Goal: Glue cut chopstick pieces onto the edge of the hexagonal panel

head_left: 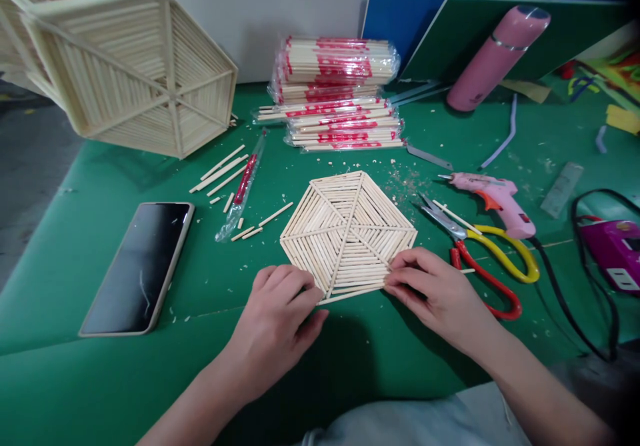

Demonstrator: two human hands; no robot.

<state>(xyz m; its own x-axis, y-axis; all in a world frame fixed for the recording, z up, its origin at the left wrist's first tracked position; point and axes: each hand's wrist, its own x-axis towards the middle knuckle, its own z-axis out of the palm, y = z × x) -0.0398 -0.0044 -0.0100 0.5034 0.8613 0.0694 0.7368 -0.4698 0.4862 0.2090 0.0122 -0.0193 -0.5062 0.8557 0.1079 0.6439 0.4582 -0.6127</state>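
A flat hexagon panel [349, 228] made of thin wooden sticks lies on the green table [100, 379]. My left hand [277, 316] rests at its near left corner, fingers curled, with fingertips pressing the end of the nearest stick [350, 293]. My right hand [433, 293] is at the near right corner, fingers pinched together on the other end of that same stick. Both hands hold the stick against the panel's near edge.
A large hexagonal stick basket [130, 66] sits at the far left. Packs of chopsticks [340, 93] lie behind the panel, loose sticks [225, 173] to its left. A phone [140, 266], scissors [480, 253], a pink glue gun [495, 199] and a pink bottle [495, 56] lie around.
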